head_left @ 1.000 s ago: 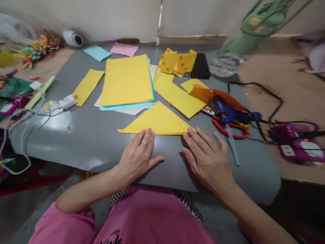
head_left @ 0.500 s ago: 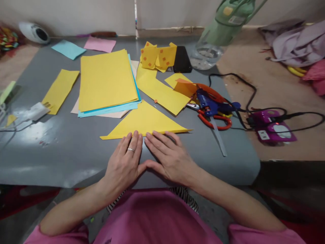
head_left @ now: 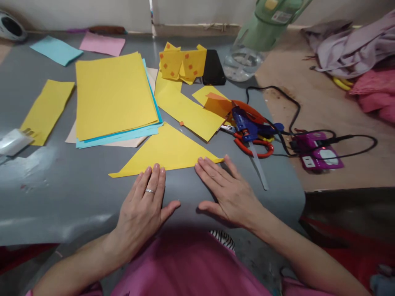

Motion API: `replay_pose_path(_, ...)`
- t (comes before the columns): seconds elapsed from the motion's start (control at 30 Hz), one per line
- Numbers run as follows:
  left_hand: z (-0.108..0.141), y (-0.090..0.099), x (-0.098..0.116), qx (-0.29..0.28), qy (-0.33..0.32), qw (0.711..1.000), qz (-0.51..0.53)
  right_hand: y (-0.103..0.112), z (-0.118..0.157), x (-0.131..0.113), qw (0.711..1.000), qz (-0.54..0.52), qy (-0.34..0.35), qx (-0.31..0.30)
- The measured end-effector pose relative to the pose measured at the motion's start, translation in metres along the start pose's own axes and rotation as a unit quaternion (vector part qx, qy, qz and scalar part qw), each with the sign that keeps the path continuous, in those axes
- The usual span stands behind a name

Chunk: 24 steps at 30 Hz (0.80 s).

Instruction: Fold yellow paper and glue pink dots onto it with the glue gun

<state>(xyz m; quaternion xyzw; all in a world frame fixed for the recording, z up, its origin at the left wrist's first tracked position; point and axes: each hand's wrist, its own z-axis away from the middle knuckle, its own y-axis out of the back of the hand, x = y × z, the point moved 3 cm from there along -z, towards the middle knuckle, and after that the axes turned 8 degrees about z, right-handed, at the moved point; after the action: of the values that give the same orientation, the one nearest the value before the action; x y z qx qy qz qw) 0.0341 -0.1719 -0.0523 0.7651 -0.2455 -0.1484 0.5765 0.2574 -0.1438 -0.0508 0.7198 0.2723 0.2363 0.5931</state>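
A sheet of yellow paper (head_left: 168, 148), folded into a triangle, lies on the grey table cover (head_left: 70, 193) with its long folded edge toward me. My left hand (head_left: 140, 205) rests flat, its fingertips on that edge left of the middle; a ring is on one finger. Near the triangle's right corner, my right hand (head_left: 230, 193) lies flat with fingers stretched and fingertips pressing the fold. Both thumbs point inward, apart from each other. Just beyond the triangle are a yellow paper strip (head_left: 197, 117) and a stack of yellow sheets (head_left: 115, 96) over blue ones.
At right lie a blue glue gun (head_left: 247, 123), red-handled scissors (head_left: 256, 152) and a purple power socket (head_left: 317, 152) with a black cord. Behind stand a spotted yellow paper piece (head_left: 182, 65), a black phone (head_left: 213, 68) and a green-topped bottle (head_left: 247, 53). A white plug (head_left: 15, 142) is at left.
My hands have slid apart along the fold, the right one toward the triangle's right corner and the left one slightly left. The thumbs no longer touch. The view has shifted a little.
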Motion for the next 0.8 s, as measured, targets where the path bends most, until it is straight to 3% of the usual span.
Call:
replay_pose_path(0.27, -0.002, 0.0, -0.005, 0.023, -0.008, 1.0, -0.001, 0.001, 0.02, 0.021, 0.997, 0.043, -0.071, 0.006)
replay_pose_path(0.6, 0.046, 0.016, -0.057, 0.026, 0.069, 0.996, -0.054, -0.002, 0.014, 0.017, 0.994, 0.069, -0.078, 0.036)
replay_pose_path(0.73, 0.046, 0.029, -0.075, 0.03, 0.129, 0.99, -0.051, -0.001, 0.011, 0.019, 0.993, 0.071, -0.082, 0.041)
replay_pose_path(0.8, 0.037, 0.039, -0.076, 0.067, 0.128, 0.988, -0.061, 0.003, 0.007, 0.019, 0.992, 0.081, -0.08, 0.051)
